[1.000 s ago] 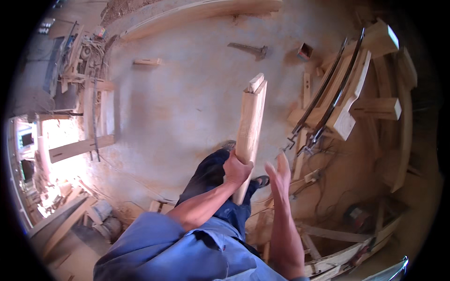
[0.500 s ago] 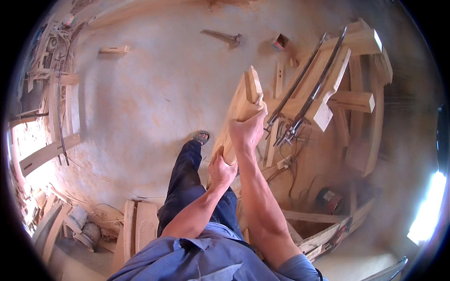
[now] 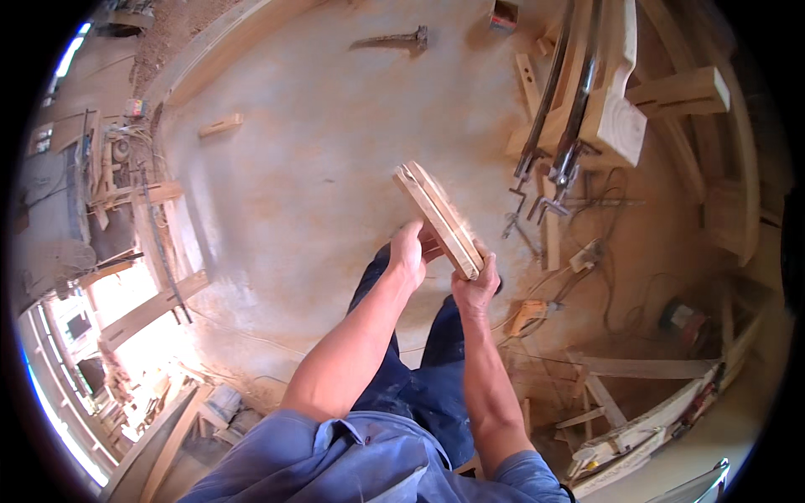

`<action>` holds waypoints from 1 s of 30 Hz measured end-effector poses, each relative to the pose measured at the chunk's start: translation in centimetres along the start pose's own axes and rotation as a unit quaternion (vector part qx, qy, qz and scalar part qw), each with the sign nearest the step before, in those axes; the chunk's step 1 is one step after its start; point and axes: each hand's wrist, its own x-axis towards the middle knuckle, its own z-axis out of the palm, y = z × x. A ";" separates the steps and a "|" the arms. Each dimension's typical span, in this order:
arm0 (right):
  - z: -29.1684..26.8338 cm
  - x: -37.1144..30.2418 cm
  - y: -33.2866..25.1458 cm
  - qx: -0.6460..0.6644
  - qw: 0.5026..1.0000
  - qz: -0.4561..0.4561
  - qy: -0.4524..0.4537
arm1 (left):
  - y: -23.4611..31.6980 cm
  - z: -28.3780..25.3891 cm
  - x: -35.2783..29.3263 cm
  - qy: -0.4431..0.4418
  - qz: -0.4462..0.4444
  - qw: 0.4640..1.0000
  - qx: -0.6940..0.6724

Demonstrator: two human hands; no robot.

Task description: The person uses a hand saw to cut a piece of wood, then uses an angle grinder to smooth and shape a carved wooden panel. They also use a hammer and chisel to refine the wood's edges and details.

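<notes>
Between my two hands is a wooden board point(image 3: 442, 221), held in front of my legs with its narrow edge facing up. A groove runs along that edge. The board slants from far left to near right. My left hand point(image 3: 408, 257) supports its left side from beneath, the fingers closed around it and partly hidden. At the near right end, my right hand point(image 3: 475, 289) grips the corner with the thumb against the edge.
To the right, two long bar clamps point(image 3: 570, 126) lie across a wooden assembly point(image 3: 616, 130). Below are an orange power tool point(image 3: 530, 317), loose cables and a wooden frame point(image 3: 646, 367). A hammer-like tool point(image 3: 392, 40), a small box point(image 3: 503, 17) and a wood block point(image 3: 221, 126) lie on the floor.
The board has turned from pointing away to slanting left, its grooved edge now upward. My right hand has come down to its near end; my left has moved up along it. My view has shifted.
</notes>
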 end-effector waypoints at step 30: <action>-12.4 3.3 7.1 -0.184 0.964 0.082 -0.173 | -6.2 10.2 5.7 0.037 0.022 0.925 0.377</action>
